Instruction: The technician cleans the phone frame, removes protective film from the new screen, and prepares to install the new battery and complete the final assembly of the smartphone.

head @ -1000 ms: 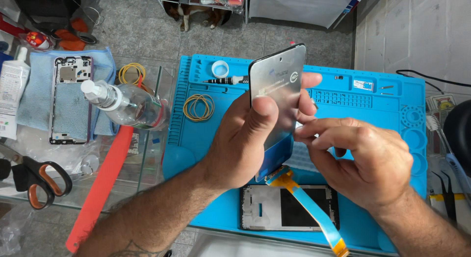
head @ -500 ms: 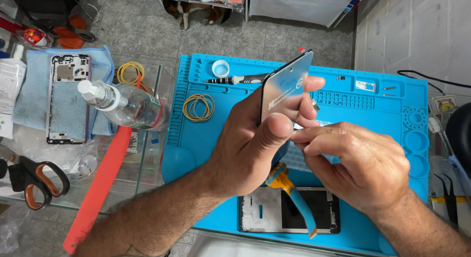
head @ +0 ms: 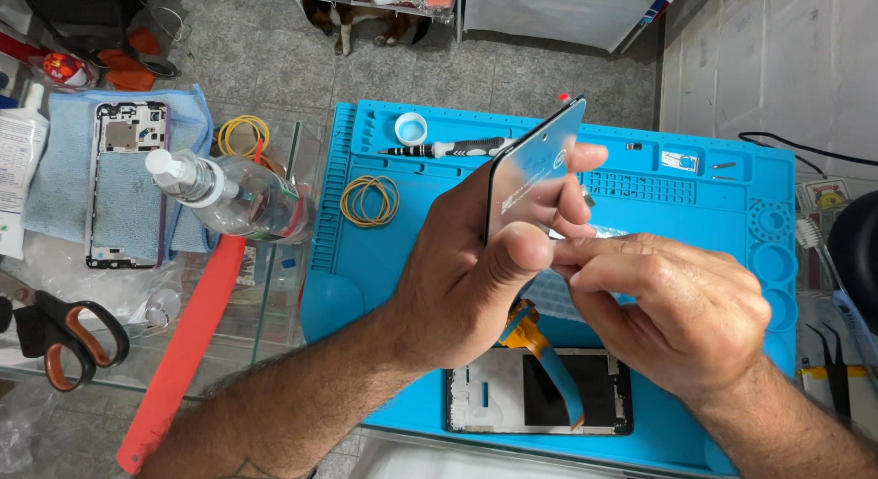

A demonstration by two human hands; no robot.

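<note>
Left hand [head: 457, 278] grips our phone screen panel [head: 535, 172] upright above the blue mat [head: 695, 195]; right hand [head: 668, 305] pinches its lower edge. We note a white tube [head: 20, 172] at far left and a clear spray bottle [head: 238, 200] beside the mat.

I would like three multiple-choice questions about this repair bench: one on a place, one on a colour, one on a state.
1. Where does the screwdriver lie?
A. on the blue mat
B. on the floor
C. on the cloth

2. What colour are the rubber bands on the mat?
A. red
B. yellow
C. green

3. How is the screen panel held?
A. flat on the mat
B. lifted in the left hand, right hand pinching at its edge
C. inside the scissors

Answers: 1 A, it rests near the mat's top edge; 2 B, the loops look yellow; 3 B, the panel is raised above the mat.
</note>
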